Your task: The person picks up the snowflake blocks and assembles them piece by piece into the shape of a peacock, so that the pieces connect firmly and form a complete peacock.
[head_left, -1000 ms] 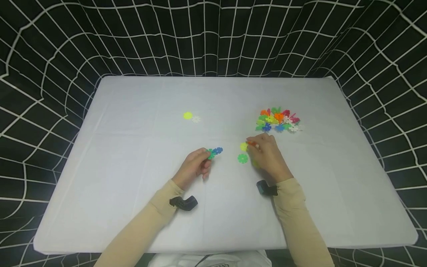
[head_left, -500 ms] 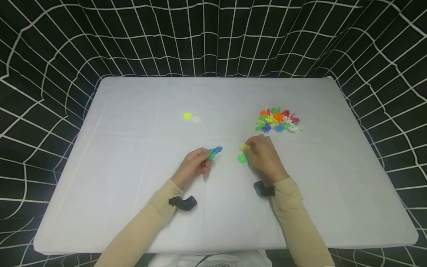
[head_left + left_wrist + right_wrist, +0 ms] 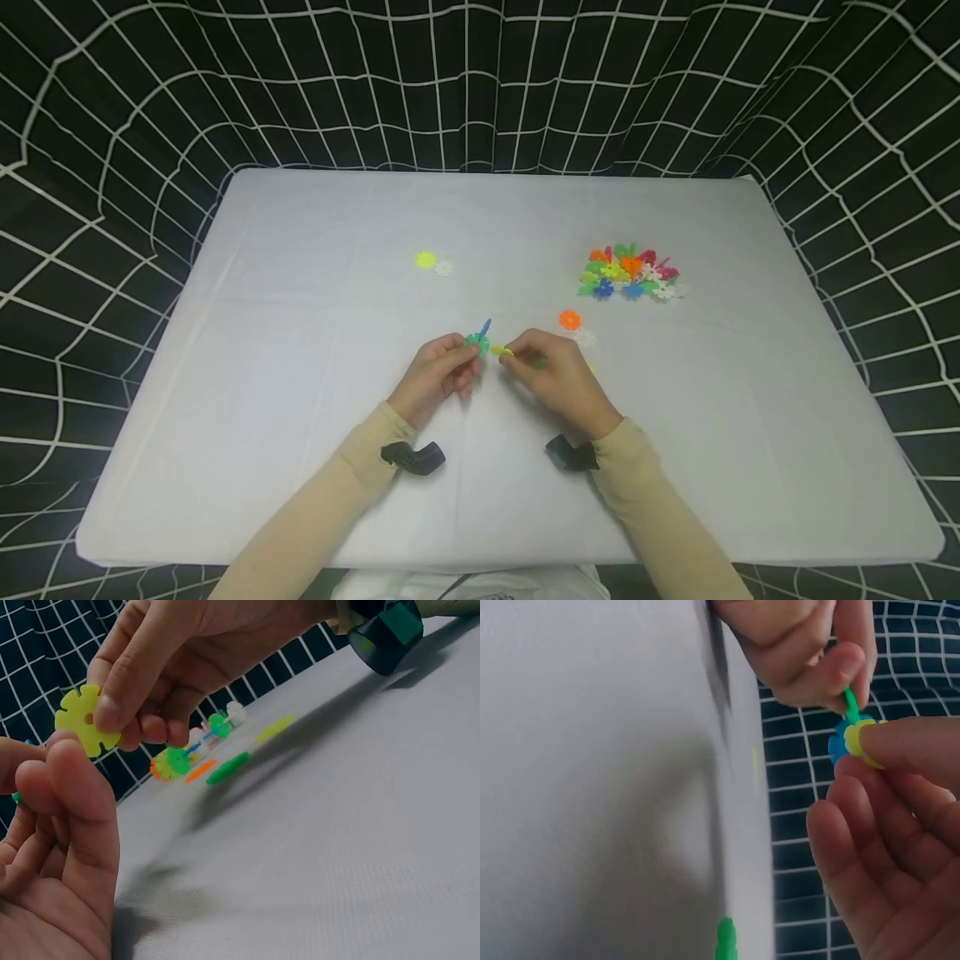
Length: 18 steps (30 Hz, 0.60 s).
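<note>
My left hand (image 3: 438,371) pinches a green notched plastic disc (image 3: 476,342) between thumb and fingers. A blue disc (image 3: 486,327) is slotted into its far side at an angle. Just to the right, my right hand (image 3: 558,375) pinches a yellow notched disc (image 3: 75,724) by its edge. In the right wrist view, this yellow disc overlaps the blue one, and whether they touch cannot be told. On the table beyond the right hand lie an orange disc (image 3: 570,320) and a white disc (image 3: 584,337). Another green disc (image 3: 228,768) and a yellow one (image 3: 275,728) are partly hidden in the head view.
A heap of mixed-colour notched discs (image 3: 630,273) lies at the back right of the white table (image 3: 300,250). A lone yellow disc (image 3: 425,260) and a white disc (image 3: 443,268) lie side by side back left of centre. Black curtains with a white grid (image 3: 480,83) surround the table.
My right hand has picked up the yellow disc and carried it left to my left hand. The orange disc and a white one are uncovered. The green and blue pair has turned.
</note>
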### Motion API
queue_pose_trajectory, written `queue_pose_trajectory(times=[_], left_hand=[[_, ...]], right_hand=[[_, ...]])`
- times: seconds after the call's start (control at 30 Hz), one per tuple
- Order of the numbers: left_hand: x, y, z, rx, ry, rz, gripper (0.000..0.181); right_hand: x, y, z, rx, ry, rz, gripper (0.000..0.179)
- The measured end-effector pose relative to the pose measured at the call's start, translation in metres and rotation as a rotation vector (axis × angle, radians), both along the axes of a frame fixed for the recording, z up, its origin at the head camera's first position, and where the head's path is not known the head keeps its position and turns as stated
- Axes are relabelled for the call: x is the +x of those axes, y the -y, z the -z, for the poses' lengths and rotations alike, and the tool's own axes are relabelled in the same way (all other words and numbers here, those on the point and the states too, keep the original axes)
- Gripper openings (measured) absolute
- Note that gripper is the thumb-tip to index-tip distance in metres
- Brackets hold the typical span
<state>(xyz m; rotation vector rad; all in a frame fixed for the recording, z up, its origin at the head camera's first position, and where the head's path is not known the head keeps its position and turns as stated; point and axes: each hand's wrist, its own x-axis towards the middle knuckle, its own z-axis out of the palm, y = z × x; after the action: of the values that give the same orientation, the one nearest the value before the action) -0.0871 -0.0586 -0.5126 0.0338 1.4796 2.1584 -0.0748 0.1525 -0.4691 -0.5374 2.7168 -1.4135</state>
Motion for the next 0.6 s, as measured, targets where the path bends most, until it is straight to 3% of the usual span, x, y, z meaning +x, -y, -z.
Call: queue_pose_trajectory(times=[0.3,0.6], left_hand=[[0.001,0.002,-0.001,-0.037,0.013,-0.013,0.02],[0.001,0.003,-0.003,-0.052,0.015,0.04,0.026]], right_hand=[[0.002,0.008,0.007,-0.003,-0.134,-0.017,0.007],[0.002,0.009,0.011,-0.057,-0.123,-0.006,0.008]])
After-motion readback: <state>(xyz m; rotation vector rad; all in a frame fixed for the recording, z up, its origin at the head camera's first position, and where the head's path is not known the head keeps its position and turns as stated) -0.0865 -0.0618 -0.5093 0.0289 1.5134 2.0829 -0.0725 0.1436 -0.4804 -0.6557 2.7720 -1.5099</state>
